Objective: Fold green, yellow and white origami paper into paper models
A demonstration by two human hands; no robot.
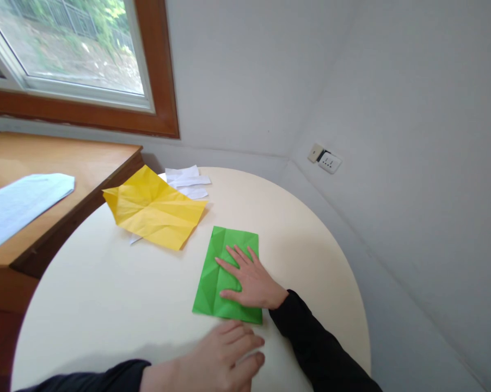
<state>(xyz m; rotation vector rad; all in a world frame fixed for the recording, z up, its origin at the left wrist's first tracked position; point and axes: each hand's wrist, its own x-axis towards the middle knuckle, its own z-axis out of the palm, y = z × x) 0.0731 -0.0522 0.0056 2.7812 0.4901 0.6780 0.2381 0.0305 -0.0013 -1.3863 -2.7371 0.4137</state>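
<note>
A creased green sheet of paper (pixel 207 291), taller than wide, lies on the round table. My right hand (pixel 251 280) rests palm down on it, fingers spread, covering part of its right side. Just below the paper's near edge is my left hand (pixel 225 351), its fingers loosely bent with gaps between them and nothing visible in them. Whether its knuckles touch that edge I cannot tell. Farther back on the left, a yellow sheet of paper (pixel 155 209) with fold lines stands partly raised off the table.
White paper pieces (pixel 188 179) lie behind and partly under the yellow sheet on the cream round table (pixel 98 305). To the left, a wooden desk (pixel 94 158) bears printed papers (pixel 29 201) and a pen. Walls with a socket (pixel 330 162) border the table's far right side.
</note>
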